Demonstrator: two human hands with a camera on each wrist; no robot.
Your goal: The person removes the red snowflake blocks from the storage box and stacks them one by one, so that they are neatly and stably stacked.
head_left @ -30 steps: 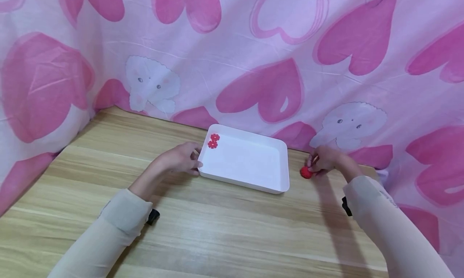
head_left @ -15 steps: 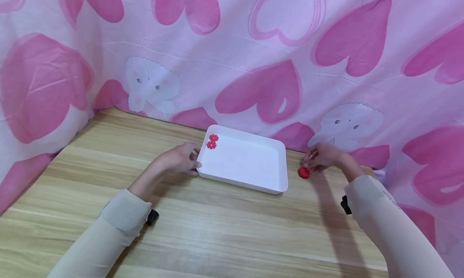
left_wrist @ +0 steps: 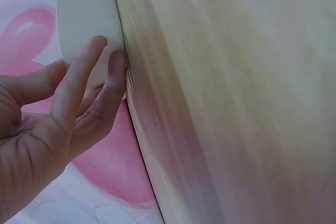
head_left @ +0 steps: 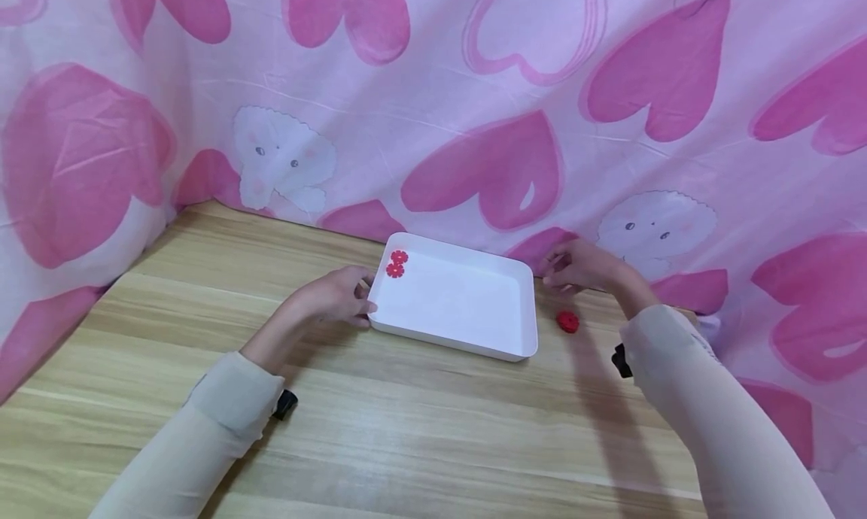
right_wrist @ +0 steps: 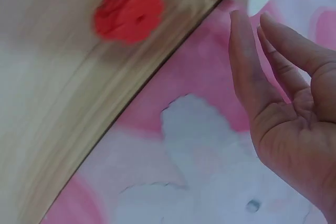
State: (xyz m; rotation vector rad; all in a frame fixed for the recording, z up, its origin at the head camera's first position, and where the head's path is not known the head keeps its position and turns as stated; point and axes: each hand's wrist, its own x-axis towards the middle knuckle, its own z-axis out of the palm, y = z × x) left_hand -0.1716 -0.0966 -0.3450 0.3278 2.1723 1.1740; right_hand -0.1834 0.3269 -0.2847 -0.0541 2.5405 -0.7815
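Observation:
A shallow white tray lies on the wooden table. My left hand grips its left end; in the left wrist view the thumb meets the rim and the other fingers lie along the outer wall. Inside the tray, in its far left corner, are two red flower-shaped discs side by side. My right hand hovers just off the tray's right end, fingers extended and near one another, with nothing visible between them. Below it on the table sits a small stack of red flower-shaped discs, apart from the hand.
A pink and white curtain printed with hearts hangs right behind the table's back edge and along both sides. The wooden tabletop stretches in front of the tray. A dark device shows at each wrist.
My right hand has left the red stack, moving up and left toward the tray's right end. The stack stays on the table. My left hand keeps its place on the tray.

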